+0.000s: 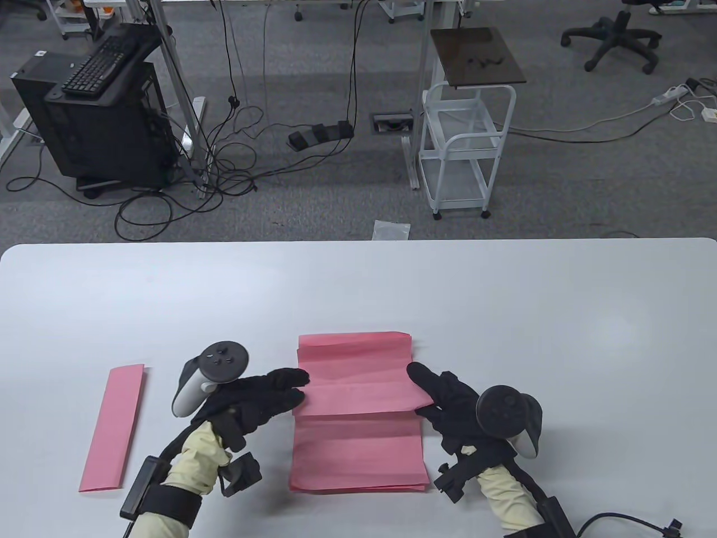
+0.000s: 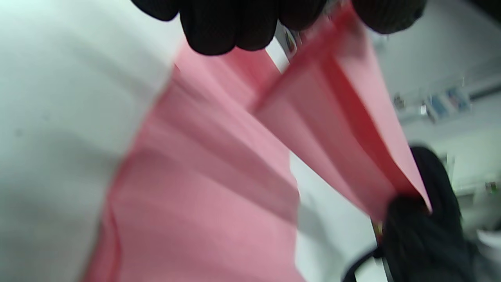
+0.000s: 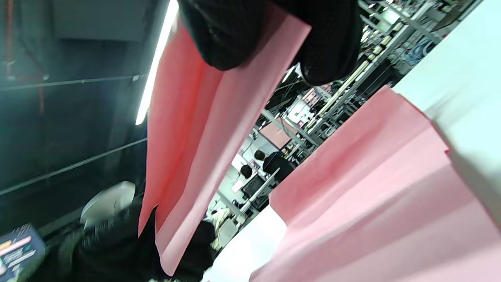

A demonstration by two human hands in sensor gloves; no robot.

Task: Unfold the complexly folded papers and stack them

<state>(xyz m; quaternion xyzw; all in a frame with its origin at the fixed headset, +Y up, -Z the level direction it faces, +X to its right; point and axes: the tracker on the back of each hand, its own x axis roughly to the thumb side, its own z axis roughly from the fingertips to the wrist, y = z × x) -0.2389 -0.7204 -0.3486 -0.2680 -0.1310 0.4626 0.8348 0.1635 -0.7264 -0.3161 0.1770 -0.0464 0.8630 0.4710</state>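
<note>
Left hand [image 1: 263,400]: pinches left edge of the lifted pink sheet [image 1: 358,386].
Right hand [image 1: 448,406]: pinches its right edge.
Advice: pull outward evenly, lower flat onto the pink stack [image 1: 358,459].
Waiting: folded strip [image 1: 115,428], left on desk [image 1: 504,314].

The table view was taken from above and in front, angled down over the white surface [image 1: 504,291] toward the office floor beyond. The left wrist view was set very close under the left hand [image 2: 235,23], blurred, looking across the pink paper [image 2: 336,129] toward the right hand [image 2: 426,219]. The right wrist view was tilted steeply, looking back the opposite way. The lifted paper and the stack [image 1: 358,454] were shared by all three views.
</note>
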